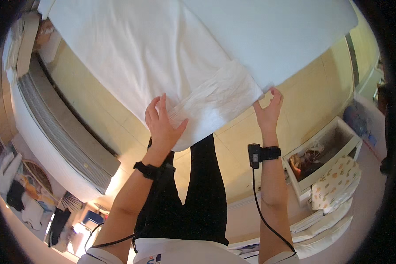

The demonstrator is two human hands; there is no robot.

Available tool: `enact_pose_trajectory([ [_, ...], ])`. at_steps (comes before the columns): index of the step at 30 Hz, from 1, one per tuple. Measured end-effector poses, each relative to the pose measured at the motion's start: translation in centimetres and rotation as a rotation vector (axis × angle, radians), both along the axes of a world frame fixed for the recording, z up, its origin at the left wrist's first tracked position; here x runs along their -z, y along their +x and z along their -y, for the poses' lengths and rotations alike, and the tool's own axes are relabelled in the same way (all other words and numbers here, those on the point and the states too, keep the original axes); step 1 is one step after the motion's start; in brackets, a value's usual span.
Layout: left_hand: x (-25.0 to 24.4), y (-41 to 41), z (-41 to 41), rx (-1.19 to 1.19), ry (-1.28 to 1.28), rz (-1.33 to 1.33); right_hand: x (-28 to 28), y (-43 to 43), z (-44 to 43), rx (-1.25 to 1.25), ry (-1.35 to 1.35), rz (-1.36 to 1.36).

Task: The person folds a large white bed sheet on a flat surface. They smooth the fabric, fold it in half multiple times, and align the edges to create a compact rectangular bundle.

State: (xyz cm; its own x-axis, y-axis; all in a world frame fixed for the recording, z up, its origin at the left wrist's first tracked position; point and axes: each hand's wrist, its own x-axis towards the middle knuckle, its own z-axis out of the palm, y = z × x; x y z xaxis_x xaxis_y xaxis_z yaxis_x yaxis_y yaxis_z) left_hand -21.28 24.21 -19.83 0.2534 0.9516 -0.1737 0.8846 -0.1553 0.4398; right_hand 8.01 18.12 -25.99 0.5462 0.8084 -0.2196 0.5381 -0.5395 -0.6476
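Observation:
A large white cloth (132,49), creased along its lower part, lies over a flat, pale blue-white surface (277,36), possibly a bed. My left hand (163,120) rests on or just above the cloth's lower left part, fingers spread and bent, gripping nothing visible. At the cloth's lower right corner is my right hand (269,107), with thumb and fingers curved around the corner's edge; its thumb tip touches or nearly touches the fabric. Whether the corner is pinched cannot be made out. Both wrists wear black straps, the right one with a small cabled device.
An open white drawer or box (326,155) with loose items stands at the right, beside a patterned cushion or folded cloth (336,183). A long grey ridged piece of furniture (66,115) runs along the left. Tiled floor (303,109) surrounds the pale surface.

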Motion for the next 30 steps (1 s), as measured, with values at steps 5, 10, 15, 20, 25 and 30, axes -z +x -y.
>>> enact_pose_trajectory([
  [5, 0.7, -1.9, 2.5, 0.045, -0.345, -0.001, -4.3, -3.6, -6.6, -0.408, 0.194, 0.207],
  [10, 1.0, -0.5, 6.4, 0.144, -0.494, 0.137, -5.5, -4.6, -10.7, -0.975, 0.097, 0.358],
  [15, -0.6, 2.1, 10.9, 0.28, -0.592, 0.437, -7.3, -2.5, -10.1, -1.389, -0.077, 0.22],
  [20, -2.3, 3.7, 13.9, 0.407, -0.797, 0.432, -10.2, 1.4, -3.3, -1.387, -0.315, 0.152],
  [25, -2.4, 4.2, 19.4, 0.379, -0.796, 0.534, -10.6, 5.2, 5.3, -1.324, -0.422, 0.043],
  [30, -3.4, 4.7, 24.7, 0.407, -0.81, 0.439, -11.9, 6.4, 12.4, -1.279, -0.423, 0.01],
])
